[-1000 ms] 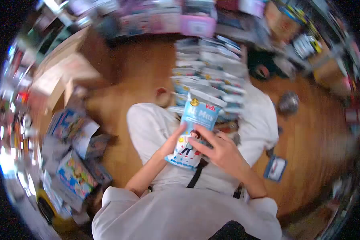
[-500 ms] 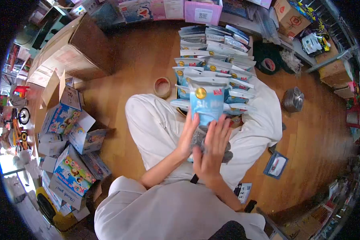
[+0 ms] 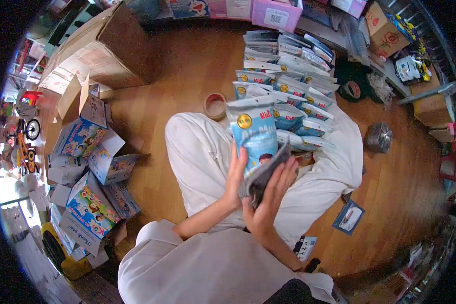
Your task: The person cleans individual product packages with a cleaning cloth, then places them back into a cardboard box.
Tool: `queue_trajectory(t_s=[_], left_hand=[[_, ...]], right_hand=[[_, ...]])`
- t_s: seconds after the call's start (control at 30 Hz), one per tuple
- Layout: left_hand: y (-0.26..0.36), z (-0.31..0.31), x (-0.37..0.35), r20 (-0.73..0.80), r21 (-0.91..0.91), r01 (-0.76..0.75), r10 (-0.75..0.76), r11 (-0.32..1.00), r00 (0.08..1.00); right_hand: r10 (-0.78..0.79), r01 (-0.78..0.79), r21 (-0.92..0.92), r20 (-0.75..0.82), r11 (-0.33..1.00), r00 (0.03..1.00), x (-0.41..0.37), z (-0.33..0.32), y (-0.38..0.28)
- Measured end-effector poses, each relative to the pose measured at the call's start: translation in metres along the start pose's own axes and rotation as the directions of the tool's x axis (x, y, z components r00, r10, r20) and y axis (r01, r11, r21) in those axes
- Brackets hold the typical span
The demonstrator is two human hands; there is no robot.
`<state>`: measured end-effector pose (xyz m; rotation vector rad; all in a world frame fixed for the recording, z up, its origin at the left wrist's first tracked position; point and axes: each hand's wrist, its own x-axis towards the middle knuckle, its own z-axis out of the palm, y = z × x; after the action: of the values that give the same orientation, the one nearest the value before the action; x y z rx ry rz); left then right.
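A blue-and-white plastic pouch [image 3: 255, 133] with a round yellow badge and red "Kids" lettering stands tilted in front of me. My left hand [image 3: 234, 177] grips its lower left side, thumb on the front. Against the pouch's lower right front lies a dark grey cloth [image 3: 264, 176], pressed there by my right hand [image 3: 271, 195] with its fingers close together along the cloth. The pouch's bottom edge is hidden by the cloth and fingers. Just beyond, rows of similar pouches [image 3: 291, 112] stand packed close together between my legs.
Opened printed cartons [image 3: 90, 213] lie at my left, below a large brown box [image 3: 99, 50]. A tape roll [image 3: 215, 106] sits by my left knee. To the right are a clear tape roll [image 3: 379, 138] and a small blue packet [image 3: 348, 217] on the wooden floor.
The pouch has tipped and shifted slightly left. The grey cloth has come up from beneath it onto its lower right front, along with my right hand. The whole view has turned a little.
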<state>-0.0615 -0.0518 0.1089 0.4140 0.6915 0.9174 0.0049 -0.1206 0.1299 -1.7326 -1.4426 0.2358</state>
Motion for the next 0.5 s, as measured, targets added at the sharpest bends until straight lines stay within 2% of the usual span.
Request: queue_trajectory(t_s=[0.03,0.07,0.1,0.17,0.2,0.3,0.33,0.4,0.47,0.5], left_hand=[[-0.008,-0.002,-0.003,0.016,0.057,-0.027,0.026,0.998,1.0],[-0.022,-0.016,-0.01,0.053,0.233,-0.09,0.079,0.968,0.995],[-0.038,-0.031,-0.017,0.098,0.397,-0.158,0.129,0.904,0.987],[-0.036,-0.04,-0.015,0.062,0.345,-0.116,0.101,0.932,0.993],[-0.034,-0.043,-0.015,0.04,0.317,-0.101,0.093,0.943,0.995],[0.005,-0.012,-0.009,-0.163,0.198,-0.092,0.126,0.976,0.979],[0.005,-0.017,0.001,-0.226,0.142,-0.136,0.165,0.981,0.96],[-0.009,-0.043,0.015,-0.175,-0.125,0.045,-0.067,0.991,0.982],[-0.025,-0.04,0.006,-0.063,-0.126,0.003,-0.011,0.992,0.998],[-0.035,-0.043,-0.004,-0.036,0.039,0.018,-0.017,0.999,0.999]], right_hand=[[-0.017,0.019,0.035,-0.048,0.999,0.999,0.007,-0.001,0.005],[0.013,-0.013,0.01,0.017,1.0,1.0,0.013,-0.004,0.012],[0.043,-0.044,0.083,0.023,0.996,0.999,0.021,-0.004,0.016],[0.089,-0.1,0.233,0.055,0.967,0.995,0.033,-0.002,0.021],[0.068,-0.082,0.228,0.069,0.97,0.995,0.033,0.001,0.022],[-0.045,0.009,0.208,0.168,0.978,0.985,0.017,0.003,0.007],[-0.07,0.038,0.161,0.201,0.986,0.977,0.005,0.006,0.008],[-0.082,0.061,0.101,0.219,0.993,0.972,-0.006,0.003,0.006],[-0.085,0.075,0.059,0.179,0.995,0.98,-0.003,0.0,0.011],[-0.079,0.07,0.061,0.154,0.996,0.985,0.004,-0.002,0.017]])
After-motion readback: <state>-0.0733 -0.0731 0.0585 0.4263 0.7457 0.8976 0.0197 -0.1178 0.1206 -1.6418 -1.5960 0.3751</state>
